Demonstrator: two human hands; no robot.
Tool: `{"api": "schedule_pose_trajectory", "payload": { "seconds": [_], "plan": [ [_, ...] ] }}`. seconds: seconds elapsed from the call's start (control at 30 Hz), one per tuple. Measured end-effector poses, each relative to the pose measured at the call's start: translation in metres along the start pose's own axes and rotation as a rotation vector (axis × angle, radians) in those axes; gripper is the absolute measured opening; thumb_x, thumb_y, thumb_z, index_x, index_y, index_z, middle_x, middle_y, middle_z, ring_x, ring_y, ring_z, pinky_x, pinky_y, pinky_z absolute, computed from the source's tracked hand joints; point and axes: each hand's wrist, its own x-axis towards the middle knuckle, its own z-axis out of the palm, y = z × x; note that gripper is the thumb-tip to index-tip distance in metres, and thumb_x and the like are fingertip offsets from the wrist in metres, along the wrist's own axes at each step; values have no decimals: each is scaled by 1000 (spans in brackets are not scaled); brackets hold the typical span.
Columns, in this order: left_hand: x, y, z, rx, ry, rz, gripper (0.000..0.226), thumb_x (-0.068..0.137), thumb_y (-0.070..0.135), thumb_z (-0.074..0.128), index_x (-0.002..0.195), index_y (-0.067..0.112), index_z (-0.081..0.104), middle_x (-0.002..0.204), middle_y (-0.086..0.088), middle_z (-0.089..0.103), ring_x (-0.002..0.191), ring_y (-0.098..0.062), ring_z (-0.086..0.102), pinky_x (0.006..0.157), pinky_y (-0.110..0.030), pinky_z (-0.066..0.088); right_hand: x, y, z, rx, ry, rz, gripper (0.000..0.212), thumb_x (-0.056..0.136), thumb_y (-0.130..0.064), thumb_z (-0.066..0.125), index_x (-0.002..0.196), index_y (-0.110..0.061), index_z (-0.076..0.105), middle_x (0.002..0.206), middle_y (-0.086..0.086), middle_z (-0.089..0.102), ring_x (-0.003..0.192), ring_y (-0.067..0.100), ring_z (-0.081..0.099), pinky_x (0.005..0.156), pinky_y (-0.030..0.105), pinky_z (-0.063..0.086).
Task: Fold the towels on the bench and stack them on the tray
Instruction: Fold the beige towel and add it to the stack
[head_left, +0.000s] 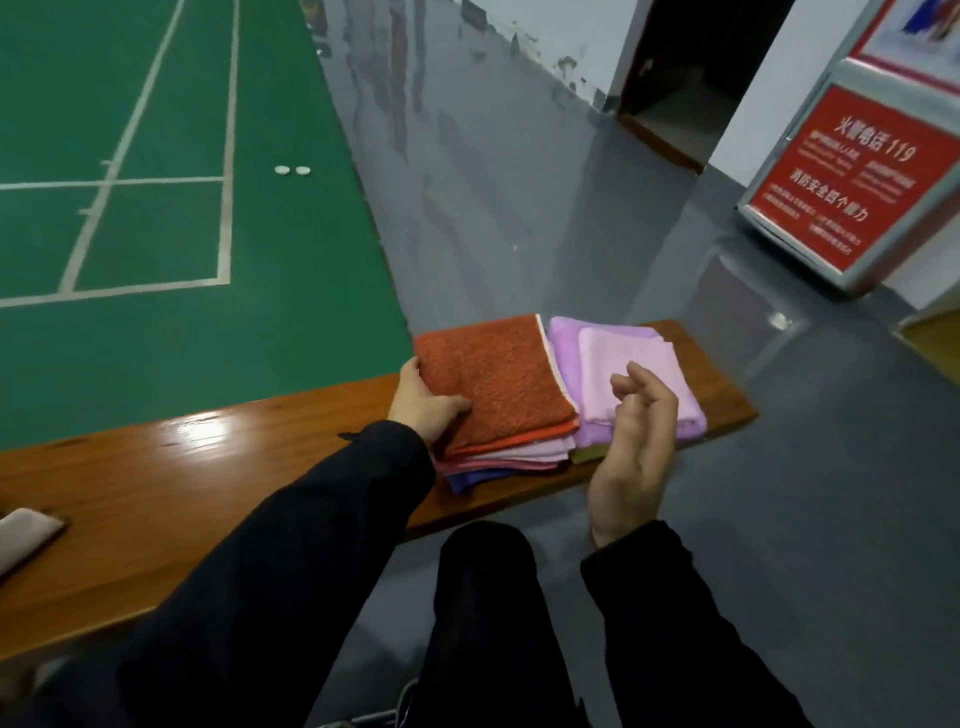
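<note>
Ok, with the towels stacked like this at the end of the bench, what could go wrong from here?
1. The pile under the folded orange terry towel is ragged, with pink and blue layers sticking out at the near edge; lifting it by the left hand alone could let them slip out.
2. The folded pink and purple towels lie close to the end of the brown wooden bench and could be nudged off.
3. No tray is visible, so the stacks may need carrying.

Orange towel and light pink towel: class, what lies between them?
In the head view, a strip of the purple towel shows between the orange towel and light pink towel.
</note>
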Motion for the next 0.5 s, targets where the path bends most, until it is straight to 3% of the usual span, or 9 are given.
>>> {"api": "schedule_pose_trajectory", "payload": {
  "seconds": [0.1,0.2,0.27,0.37,0.43,0.5],
  "plan": [
    [11,-14,0,184,6,102,105,78,14,85,159,10,19,148,-8,50,132,-24,52,115,-38,40,2,5,8,-151,-142,-103,32,102,-33,47,131,-25,58,131,-3,62,126,14,56,106,37,47],
    [12,-14,-3,283,-34,166,110,78,26,84,161,11,14,149,-9,46,139,-25,44,119,-39,34,13,26,26,-672,-533,-320,45,102,-39,49,144,-24,55,152,0,51,144,19,42,120,39,31],
    [4,-12,-6,416,-25,185,108,82,38,79,162,14,10,150,-17,40,143,-32,35,120,-40,29,12,39,39,-958,-710,-306,44,98,-43,52,139,-30,59,151,-2,53,146,22,38,123,46,25],
    [-13,-4,-19,509,150,297,82,92,38,69,158,15,26,146,-20,43,139,-36,36,118,-42,29,6,30,54,-873,-629,-401,27,94,-33,58,115,-22,72,120,-1,68,118,23,58,107,43,42],
    [-22,3,-34,391,236,406,52,96,33,64,143,15,52,135,-13,56,128,-28,51,113,-43,39,2,10,68,-749,-570,-475,19,95,-29,58,102,-20,73,104,-2,69,98,20,60,89,39,48],
    [-33,4,-52,183,180,424,24,98,29,61,118,17,68,115,-1,70,108,-17,65,99,-43,52,-8,-8,88,-686,-644,-413,17,98,-31,57,100,-21,71,98,-4,68,90,16,58,80,37,49]
  ]
}}
